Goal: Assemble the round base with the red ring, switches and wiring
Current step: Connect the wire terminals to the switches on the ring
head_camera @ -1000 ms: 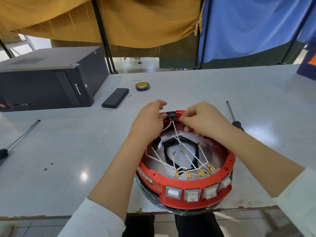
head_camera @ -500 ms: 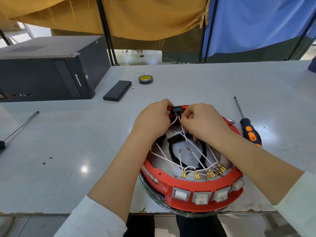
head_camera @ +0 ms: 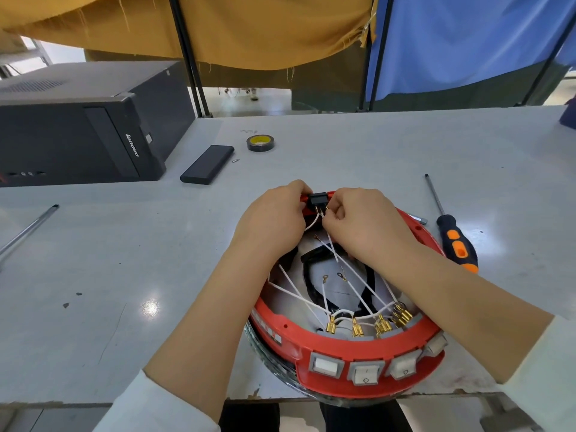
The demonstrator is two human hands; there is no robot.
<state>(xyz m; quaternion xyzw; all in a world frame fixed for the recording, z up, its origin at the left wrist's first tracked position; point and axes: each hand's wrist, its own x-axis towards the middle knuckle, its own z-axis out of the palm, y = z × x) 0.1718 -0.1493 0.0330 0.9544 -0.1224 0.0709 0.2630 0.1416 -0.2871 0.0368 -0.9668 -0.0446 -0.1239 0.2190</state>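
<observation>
The little black switch [head_camera: 318, 199] sits at the far rim of the red ring [head_camera: 343, 388], pinched by the left hand [head_camera: 274, 222], while the right hand [head_camera: 364, 222] right beside it grips a white wire [head_camera: 332, 247] just below its terminals.

A black Lenovo computer case [head_camera: 84, 132] lies at far left on the grey table [head_camera: 374, 157]. A flat black block [head_camera: 207, 164] and a tape roll [head_camera: 260, 142] lie nearby. An orange-handled screwdriver [head_camera: 453, 236] lies right; a metal rod [head_camera: 28, 229] lies left.
</observation>
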